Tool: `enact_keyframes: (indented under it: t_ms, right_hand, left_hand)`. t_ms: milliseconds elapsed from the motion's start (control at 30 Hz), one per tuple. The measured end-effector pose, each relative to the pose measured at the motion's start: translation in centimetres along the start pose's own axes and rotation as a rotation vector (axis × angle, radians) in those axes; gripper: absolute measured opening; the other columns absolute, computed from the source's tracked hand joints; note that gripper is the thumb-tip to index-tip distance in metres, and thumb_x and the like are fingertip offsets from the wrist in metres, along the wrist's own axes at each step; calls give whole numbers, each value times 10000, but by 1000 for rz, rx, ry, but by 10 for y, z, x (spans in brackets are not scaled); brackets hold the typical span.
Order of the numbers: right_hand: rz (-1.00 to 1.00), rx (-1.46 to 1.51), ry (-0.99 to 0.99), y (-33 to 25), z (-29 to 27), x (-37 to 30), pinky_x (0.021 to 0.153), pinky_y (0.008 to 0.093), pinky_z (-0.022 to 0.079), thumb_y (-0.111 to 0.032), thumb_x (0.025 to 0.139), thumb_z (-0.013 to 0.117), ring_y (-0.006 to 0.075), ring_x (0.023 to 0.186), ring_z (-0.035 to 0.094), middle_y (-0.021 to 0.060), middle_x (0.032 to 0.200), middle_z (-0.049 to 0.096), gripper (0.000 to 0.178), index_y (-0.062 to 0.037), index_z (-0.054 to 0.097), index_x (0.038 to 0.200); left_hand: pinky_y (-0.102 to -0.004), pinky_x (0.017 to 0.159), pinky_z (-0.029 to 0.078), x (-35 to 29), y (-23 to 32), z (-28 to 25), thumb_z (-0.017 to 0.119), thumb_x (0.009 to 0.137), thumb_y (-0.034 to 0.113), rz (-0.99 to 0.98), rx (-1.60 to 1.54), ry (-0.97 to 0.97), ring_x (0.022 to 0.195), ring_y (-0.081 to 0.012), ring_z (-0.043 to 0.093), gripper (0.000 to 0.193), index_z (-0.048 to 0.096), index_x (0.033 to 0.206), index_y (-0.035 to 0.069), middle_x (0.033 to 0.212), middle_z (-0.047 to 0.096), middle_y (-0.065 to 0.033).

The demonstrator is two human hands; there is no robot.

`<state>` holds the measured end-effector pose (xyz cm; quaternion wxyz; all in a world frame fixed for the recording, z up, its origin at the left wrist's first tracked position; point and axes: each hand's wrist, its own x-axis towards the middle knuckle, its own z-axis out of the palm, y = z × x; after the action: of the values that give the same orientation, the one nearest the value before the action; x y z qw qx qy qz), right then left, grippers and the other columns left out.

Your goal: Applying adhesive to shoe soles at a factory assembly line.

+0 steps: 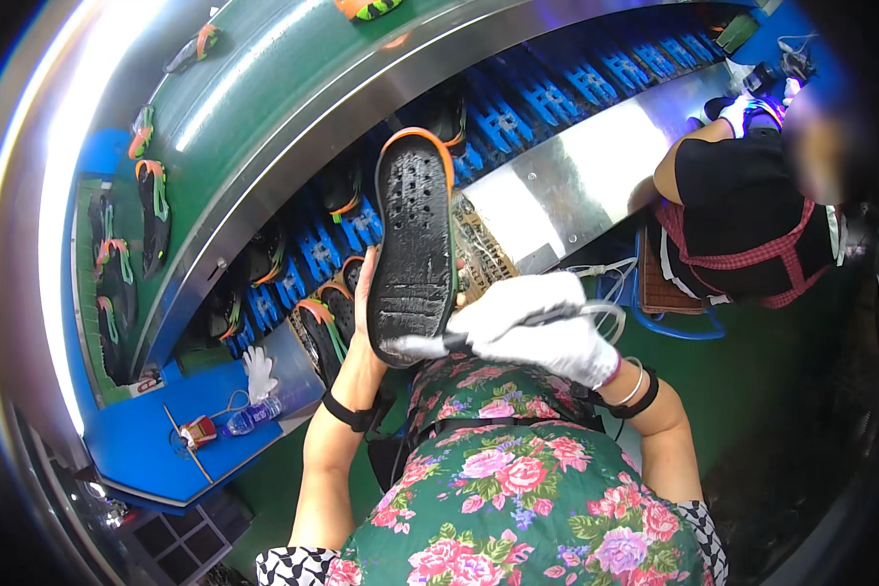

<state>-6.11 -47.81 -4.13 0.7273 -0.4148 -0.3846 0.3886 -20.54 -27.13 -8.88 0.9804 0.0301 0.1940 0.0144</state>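
My bare left hand point(364, 308) is closed round the edges of a shoe point(415, 259), holding it up with its black underside facing me. That underside has rows of small holes at the far end, an orange rim there, and a wet-looking, streaky surface. In a white glove, my right hand point(537, 327) grips a brush point(418, 347) with a dark ferrule and pale bristles. The bristles touch the near end of the underside, by its lower left edge. A clear tube loops beside my right wrist. Most of my left fingers are hidden behind the shoe.
Several black shoes with orange and green trim point(317, 322) stand by a rack of blue holders point(313, 254). A green conveyor point(264, 88) curves behind, carrying more shoes. At left, a blue table point(137, 439) holds a bottle point(249, 418) and a glove point(259, 373). A co-worker point(732, 205) sits at right.
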Motion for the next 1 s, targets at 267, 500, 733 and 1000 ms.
enact_keyframes:
  t_ms: [267, 500, 733, 1000]
  right_hand:
    - [71, 812, 361, 6, -32, -15, 556, 305, 557, 68, 811, 590, 257, 775, 634, 160, 890, 627, 103, 3, 585, 891]
    - [99, 825, 559, 59, -68, -55, 661, 300, 618, 117, 768, 614, 244, 861, 694, 187, 1017, 688, 210, 0, 664, 936]
    - [240, 765, 679, 87, -77, -74, 694, 313, 634, 107, 832, 622, 233, 834, 734, 224, 1085, 735, 222, 9, 739, 993]
    - [264, 663, 658, 92, -78, -71, 717, 297, 635, 115, 829, 636, 218, 816, 736, 210, 1082, 742, 189, 19, 738, 957]
  left_hand:
    - [-390, 468, 459, -24, 4, 23, 385, 953, 788, 156, 115, -247, 647, -387, 575, 842, 439, 1484, 137, 1258, 538, -284]
    - [-361, 444, 435, -50, 6, 29, 387, 1018, 671, 40, -137, -502, 630, -359, 542, 653, 634, 1277, 125, 1185, 489, -229]
    - [-388, 617, 576, -52, -4, 50, 402, 1084, 441, 16, -178, -730, 885, -430, 671, 560, 221, 1614, 462, 1318, 463, -206]
    - [-505, 650, 571, -64, 26, 53, 631, 857, 750, 65, 80, -604, 990, -418, 558, 1062, 288, 1554, 26, 1507, 347, -227]
